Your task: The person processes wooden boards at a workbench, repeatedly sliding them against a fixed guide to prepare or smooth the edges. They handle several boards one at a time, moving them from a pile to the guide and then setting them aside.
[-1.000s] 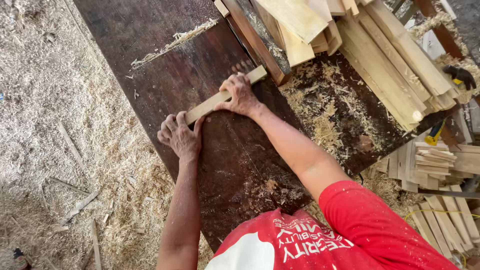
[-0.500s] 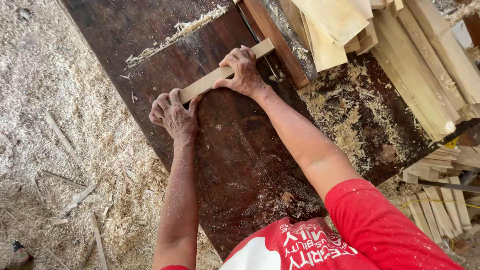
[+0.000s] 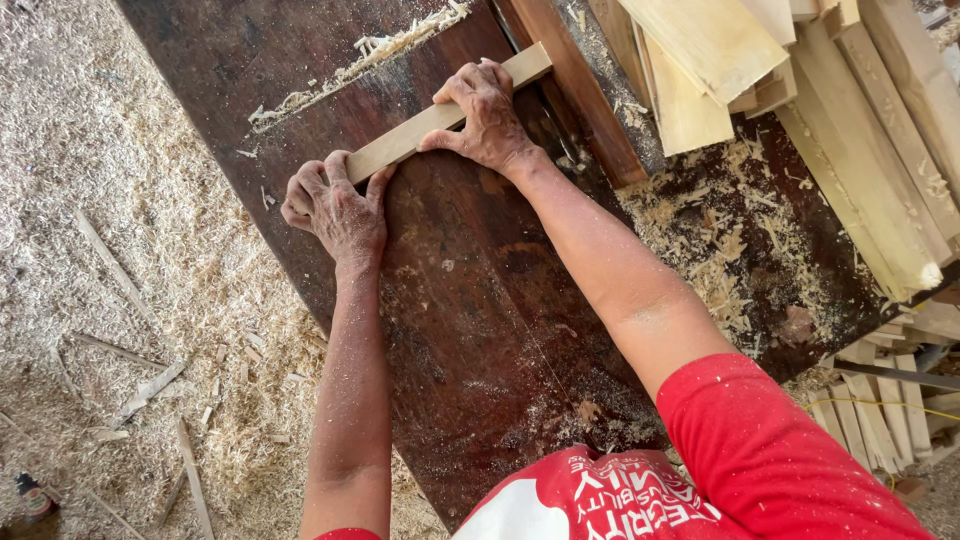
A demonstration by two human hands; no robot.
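Sawdust and loose wood slivers [image 3: 130,290] cover the ground left of the dark wooden table [image 3: 480,330]; a line of pale shavings [image 3: 360,55] lies near the table's far left edge.

On the table, toward its far end, lies one pale wooden strip [image 3: 415,130]. Its long axis runs diagonally, from the near left up to the far right, where its end reaches a reddish-brown rail [image 3: 580,90] set along the table.

The left hand [image 3: 335,205] sits at the strip's lower left end, close to the table's left edge. Its fingers curl over the end and the thumb lies along the near side, so it is closed on the strip rather than spread.

The right hand [image 3: 485,110] rests further along, over the strip's upper half. The palm is down, the fingers are draped across the top face and the thumb is on the near edge: a pressing hold.

The strip spans both hands; the left holds the end, the right is nearer the rail.

Right of the rail, stacked pale boards [image 3: 800,90] overhang the table's far right corner, with chips scattered beneath. More cut sticks [image 3: 880,410] lie beyond the table's right edge.
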